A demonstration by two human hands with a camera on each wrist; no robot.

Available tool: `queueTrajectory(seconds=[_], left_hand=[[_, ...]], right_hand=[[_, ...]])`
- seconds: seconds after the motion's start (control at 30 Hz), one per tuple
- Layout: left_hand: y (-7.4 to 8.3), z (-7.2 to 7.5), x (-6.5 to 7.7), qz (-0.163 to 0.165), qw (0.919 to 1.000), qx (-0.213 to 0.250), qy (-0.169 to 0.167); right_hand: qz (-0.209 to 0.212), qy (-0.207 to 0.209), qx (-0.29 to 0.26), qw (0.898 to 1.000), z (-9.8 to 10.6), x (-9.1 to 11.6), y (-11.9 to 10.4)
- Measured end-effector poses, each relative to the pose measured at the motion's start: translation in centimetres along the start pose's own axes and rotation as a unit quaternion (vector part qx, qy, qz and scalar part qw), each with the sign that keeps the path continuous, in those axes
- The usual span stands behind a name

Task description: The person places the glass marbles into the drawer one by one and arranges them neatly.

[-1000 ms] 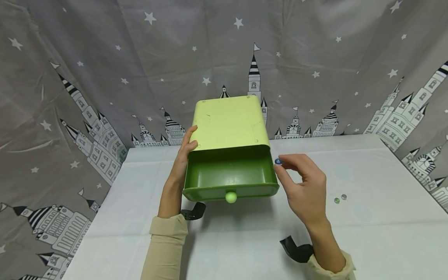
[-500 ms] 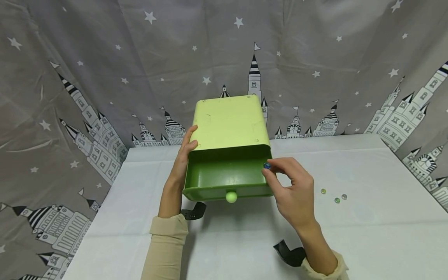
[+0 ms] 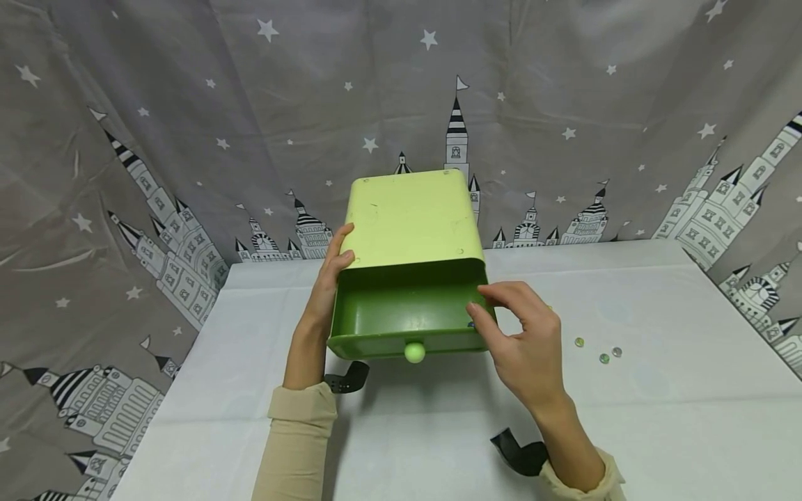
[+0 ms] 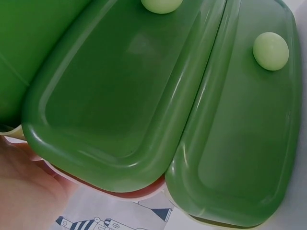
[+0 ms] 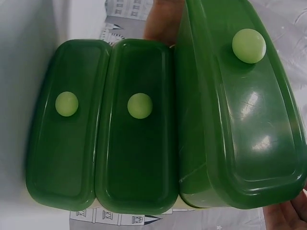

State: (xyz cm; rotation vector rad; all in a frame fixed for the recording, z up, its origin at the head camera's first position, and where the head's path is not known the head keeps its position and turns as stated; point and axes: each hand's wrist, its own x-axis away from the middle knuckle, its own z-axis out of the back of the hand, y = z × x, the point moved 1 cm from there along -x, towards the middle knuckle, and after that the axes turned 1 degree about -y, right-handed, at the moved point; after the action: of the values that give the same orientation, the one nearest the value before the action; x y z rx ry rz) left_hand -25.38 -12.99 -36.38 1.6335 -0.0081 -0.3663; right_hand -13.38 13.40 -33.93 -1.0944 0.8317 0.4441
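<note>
A small drawer cabinet [image 3: 410, 219] with a yellow-green top stands in the middle of the table, its top green drawer [image 3: 401, 341] pulled out. My left hand [image 3: 322, 296] rests against the cabinet's left side, thumb and forefinger tips at the top edge; the left wrist view shows part of that hand [image 4: 29, 187] beside the drawers. Over the drawer's right wall is my right hand [image 3: 529, 334], with thumb and forefinger apart and nothing between them. Just below the thumb tip, a bit of a blue glass gem [image 3: 471, 324] shows inside the drawer; the rest is hidden.
On the white cloth to the right lie a yellow-green gem [image 3: 579, 342], a green gem [image 3: 604, 358] and a clear grey gem [image 3: 617, 352]. Two lower drawers, the middle one [image 5: 136, 158] and the bottom one [image 5: 62, 158], are closed. A grey castle-print curtain [image 3: 401, 83] hangs behind.
My right hand has moved left from beside the cabinet to over the open drawer. Its thumb and forefinger have let go of the blue gem, which is now lower. The left hand stays put.
</note>
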Motion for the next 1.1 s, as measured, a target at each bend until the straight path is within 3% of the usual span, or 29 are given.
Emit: queueTrajectory(seconds=[0.43, 1.1], left_hand=[[0.0, -0.1, 0.1, -0.005, 1.0000, -0.006, 0.003], [-0.2, -0.2, 0.1, -0.007, 0.9995, 0.030, -0.005]], right_hand=[[0.001, -0.001, 0.003, 1.000, 0.1, -0.1, 0.0], [-0.014, 0.001, 0.026, 1.000, 1.5, -0.3, 0.8]])
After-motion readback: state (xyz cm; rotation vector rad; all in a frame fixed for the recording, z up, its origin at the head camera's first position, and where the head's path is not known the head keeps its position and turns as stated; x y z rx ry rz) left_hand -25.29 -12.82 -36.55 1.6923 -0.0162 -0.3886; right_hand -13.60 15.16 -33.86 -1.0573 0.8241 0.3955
